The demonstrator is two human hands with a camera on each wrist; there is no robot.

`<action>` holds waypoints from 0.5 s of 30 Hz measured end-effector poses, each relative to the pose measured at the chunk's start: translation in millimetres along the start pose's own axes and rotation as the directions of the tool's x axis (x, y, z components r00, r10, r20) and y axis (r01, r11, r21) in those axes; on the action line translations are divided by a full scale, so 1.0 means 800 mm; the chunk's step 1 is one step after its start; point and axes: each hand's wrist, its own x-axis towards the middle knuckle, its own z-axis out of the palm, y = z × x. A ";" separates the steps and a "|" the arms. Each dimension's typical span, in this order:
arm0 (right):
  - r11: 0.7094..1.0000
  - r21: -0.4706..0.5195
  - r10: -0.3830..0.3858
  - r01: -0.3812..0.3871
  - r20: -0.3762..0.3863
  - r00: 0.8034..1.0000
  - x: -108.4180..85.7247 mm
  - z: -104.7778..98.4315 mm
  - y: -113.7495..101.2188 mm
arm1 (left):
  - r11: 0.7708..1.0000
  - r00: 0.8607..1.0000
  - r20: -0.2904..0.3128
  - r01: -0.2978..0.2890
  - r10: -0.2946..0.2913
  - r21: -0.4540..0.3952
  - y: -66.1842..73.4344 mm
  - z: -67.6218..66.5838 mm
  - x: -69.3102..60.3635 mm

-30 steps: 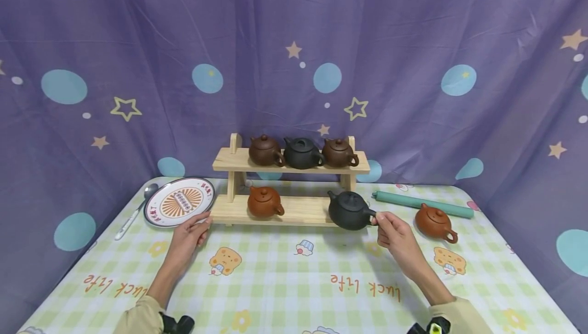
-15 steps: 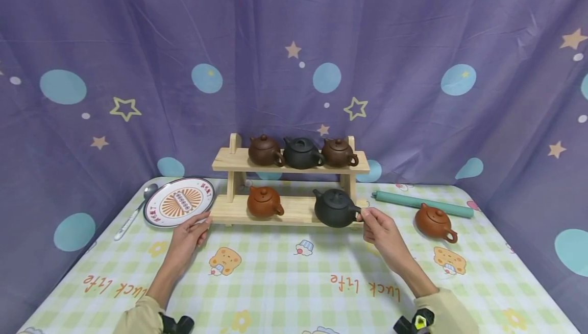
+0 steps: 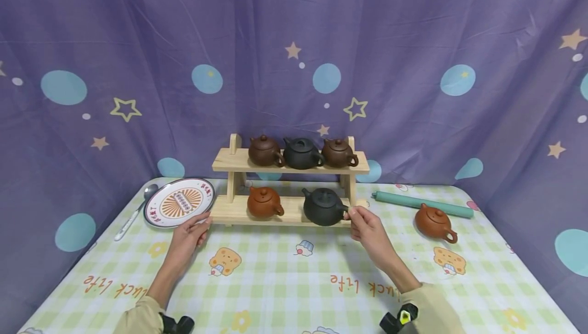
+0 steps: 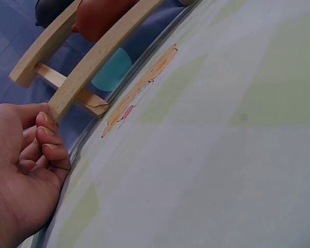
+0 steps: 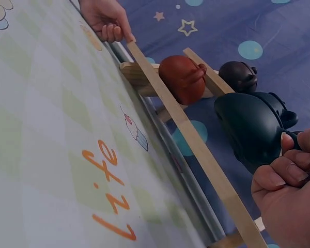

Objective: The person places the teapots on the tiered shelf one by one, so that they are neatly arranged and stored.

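A two-tier wooden shelf stands at the back of the table. My left hand pinches the left end of its lower board, seen close up in the left wrist view, where the hand has thumb and fingers at the board's tip. By its handle, my right hand grips a black teapot, spout to the left, over the right part of the lower board. Whether its base touches the wood I cannot tell. An orange-brown teapot sits left of it on that board.
The upper board carries two dark brown teapots with a black teapot between them. Right of the shelf lie a green rolled cloth or stick and another orange-brown teapot. On the left are a plate and a spoon.
My right hand has moved left with the black teapot, from the right end of the lower board toward the orange-brown teapot. My left hand has stayed at the shelf's end.
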 end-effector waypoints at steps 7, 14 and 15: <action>1.000 0.004 0.014 -0.014 -0.005 1.000 0.007 0.011 0.005 | 1.000 1.000 -0.003 -0.004 0.004 0.005 -0.001 0.000 0.000; 1.000 0.006 0.028 -0.028 -0.018 0.999 0.011 0.021 0.010 | 1.000 1.000 0.002 0.005 -0.005 0.007 -0.003 -0.001 0.002; 1.000 0.005 0.029 -0.029 -0.019 0.999 0.012 0.022 0.010 | 1.000 1.000 0.002 0.006 -0.006 0.006 -0.003 -0.001 0.003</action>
